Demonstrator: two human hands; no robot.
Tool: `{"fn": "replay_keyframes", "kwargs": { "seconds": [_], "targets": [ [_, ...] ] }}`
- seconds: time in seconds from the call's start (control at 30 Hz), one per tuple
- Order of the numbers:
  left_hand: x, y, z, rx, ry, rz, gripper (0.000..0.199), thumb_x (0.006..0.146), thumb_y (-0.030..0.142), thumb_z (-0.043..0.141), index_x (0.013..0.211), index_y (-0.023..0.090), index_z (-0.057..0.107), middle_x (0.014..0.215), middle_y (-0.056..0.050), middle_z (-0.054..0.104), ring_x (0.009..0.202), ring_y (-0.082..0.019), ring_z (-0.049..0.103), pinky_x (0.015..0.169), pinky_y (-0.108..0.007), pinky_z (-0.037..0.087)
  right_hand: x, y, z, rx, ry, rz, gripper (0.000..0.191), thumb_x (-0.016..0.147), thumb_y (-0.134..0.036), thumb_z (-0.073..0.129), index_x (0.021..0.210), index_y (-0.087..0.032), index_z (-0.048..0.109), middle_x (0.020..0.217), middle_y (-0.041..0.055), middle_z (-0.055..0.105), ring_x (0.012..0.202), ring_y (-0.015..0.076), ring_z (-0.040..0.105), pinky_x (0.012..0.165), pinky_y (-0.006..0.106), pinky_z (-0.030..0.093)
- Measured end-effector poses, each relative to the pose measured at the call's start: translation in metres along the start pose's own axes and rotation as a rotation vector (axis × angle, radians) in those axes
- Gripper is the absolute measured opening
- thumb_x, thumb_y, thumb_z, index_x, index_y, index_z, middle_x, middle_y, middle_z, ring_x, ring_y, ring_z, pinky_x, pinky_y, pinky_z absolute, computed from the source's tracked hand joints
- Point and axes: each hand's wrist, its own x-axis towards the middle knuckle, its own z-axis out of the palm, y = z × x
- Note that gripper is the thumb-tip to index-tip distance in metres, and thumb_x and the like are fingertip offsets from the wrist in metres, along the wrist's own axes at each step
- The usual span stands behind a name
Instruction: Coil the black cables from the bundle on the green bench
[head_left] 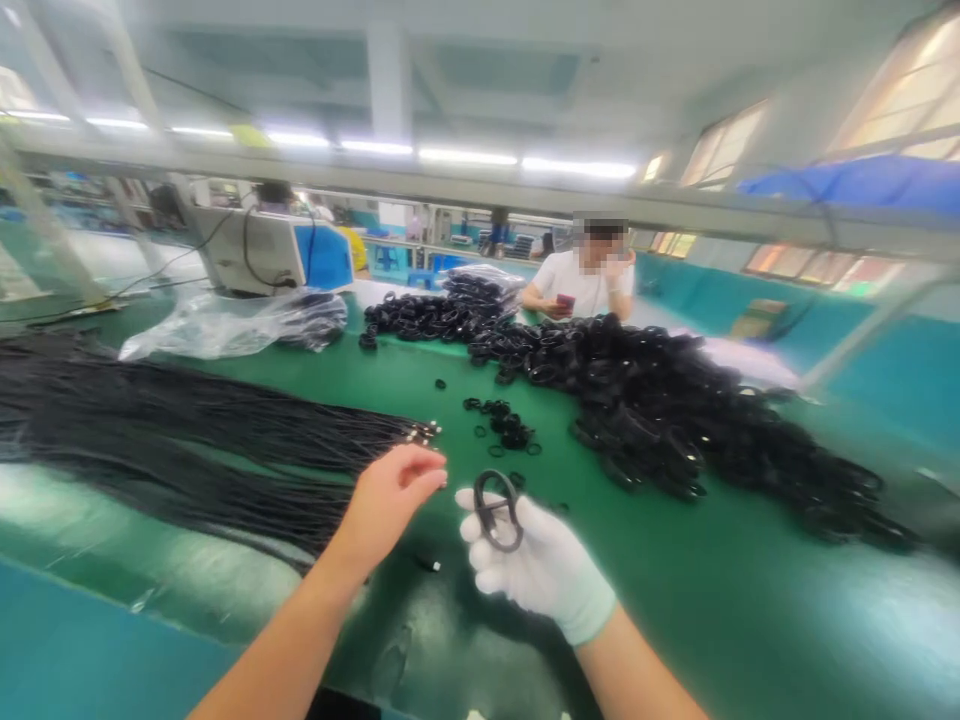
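My right hand [529,560], in a white glove, has its palm up and its fingers curled round a coiled black cable [498,512]. To its left, my bare left hand [394,495] is bent, with thumb and fingertips close together; whether anything small is between them I cannot make out. Long straight black cables [225,430] lie in a bundle on the left, their pale connector ends just beyond my left hand. Small black rings [511,428] lie on the green table [750,620] beyond my hands.
A large heap of coiled black cables [645,390] spreads across the right and back. Clear plastic bags [225,325] lie at the back left, near a white and blue machine [274,250]. A person [585,285] sits across the table, holding a dark red object.
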Motion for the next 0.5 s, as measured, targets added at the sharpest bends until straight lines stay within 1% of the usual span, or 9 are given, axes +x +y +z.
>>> {"fn": "replay_keyframes", "kwargs": {
  "seconds": [0.03,0.07,0.13,0.2,0.27,0.33,0.4,0.43,0.5],
  "targets": [
    [-0.001,-0.004,-0.002,0.034,-0.003,-0.004,0.025,0.077,0.036,0.058,0.094,0.019,0.066,0.095,-0.004,0.068,0.086,-0.021,0.061,0.078,-0.029,0.048,-0.001,-0.004,0.001,-0.115,0.059,-0.039,0.058,0.076,-0.053,0.063,0.119,-0.016,0.053,0.1,0.0087,0.06,0.077,0.013,0.059,0.069,0.027,0.049],
    [-0.002,-0.01,-0.005,0.075,-0.011,-0.004,0.026,0.077,0.038,0.058,0.093,0.02,0.065,0.096,-0.003,0.069,0.087,-0.022,0.061,0.08,-0.03,0.048,-0.004,-0.01,0.0,-0.273,0.153,-0.09,0.055,0.076,-0.053,0.062,0.116,-0.016,0.054,0.098,0.0093,0.06,0.075,0.0136,0.059,0.068,0.029,0.05],
    [-0.005,-0.027,-0.012,0.156,-0.008,-0.005,0.03,0.076,0.045,0.057,0.094,0.023,0.065,0.097,-0.002,0.069,0.087,-0.023,0.062,0.08,-0.033,0.048,-0.011,-0.026,-0.004,-0.619,0.414,-0.208,0.05,0.074,-0.048,0.065,0.11,-0.015,0.057,0.093,0.01,0.062,0.072,0.0162,0.059,0.065,0.034,0.051],
    [-0.006,-0.048,-0.022,0.22,-0.014,-0.021,0.035,0.074,0.052,0.056,0.095,0.025,0.066,0.094,-0.002,0.07,0.083,-0.025,0.063,0.076,-0.034,0.049,-0.025,-0.049,-0.016,-0.868,0.71,-0.338,0.047,0.069,-0.04,0.07,0.108,-0.016,0.058,0.095,0.0102,0.062,0.074,0.02,0.061,0.067,0.038,0.051],
    [-0.006,-0.066,-0.03,0.263,-0.005,-0.043,0.036,0.072,0.056,0.057,0.094,0.029,0.066,0.09,0.0,0.07,0.082,-0.026,0.063,0.074,-0.035,0.049,-0.045,-0.076,-0.031,-0.989,0.967,-0.45,0.048,0.065,-0.03,0.072,0.11,-0.019,0.058,0.109,0.0115,0.059,0.092,0.025,0.059,0.078,0.04,0.047],
    [-0.01,-0.073,-0.033,0.276,-0.019,-0.06,0.031,0.071,0.057,0.056,0.089,0.034,0.067,0.088,0.003,0.071,0.084,-0.028,0.063,0.074,-0.038,0.05,-0.065,-0.101,-0.047,-1.091,1.175,-0.523,0.046,0.062,-0.024,0.073,0.106,-0.019,0.061,0.12,0.014,0.055,0.113,0.0306,0.05,0.088,0.042,0.04],
    [-0.021,-0.067,-0.029,0.255,-0.049,-0.047,0.026,0.074,0.053,0.055,0.084,0.033,0.068,0.089,0.003,0.071,0.087,-0.029,0.062,0.077,-0.039,0.049,-0.079,-0.12,-0.06,-1.147,1.285,-0.515,0.037,0.055,-0.019,0.076,0.091,-0.016,0.067,0.114,0.0193,0.059,0.118,0.0352,0.046,0.09,0.044,0.035],
    [-0.029,-0.06,-0.025,0.233,-0.023,-0.01,0.023,0.076,0.049,0.055,0.081,0.03,0.068,0.088,0.0,0.07,0.086,-0.028,0.062,0.078,-0.038,0.049,-0.083,-0.126,-0.065,-1.161,1.304,-0.493,0.032,0.053,-0.019,0.077,0.083,-0.015,0.068,0.109,0.0225,0.06,0.117,0.0365,0.047,0.088,0.045,0.033],
    [-0.043,-0.046,-0.013,0.223,-0.067,0.066,0.017,0.078,0.036,0.056,0.083,0.025,0.068,0.089,-0.003,0.068,0.085,-0.023,0.061,0.079,-0.032,0.048,-0.083,-0.131,-0.073,-1.158,1.343,-0.437,0.025,0.047,-0.016,0.079,0.068,-0.013,0.065,0.103,0.0296,0.06,0.116,0.0412,0.048,0.082,0.05,0.029]
  ]
}}
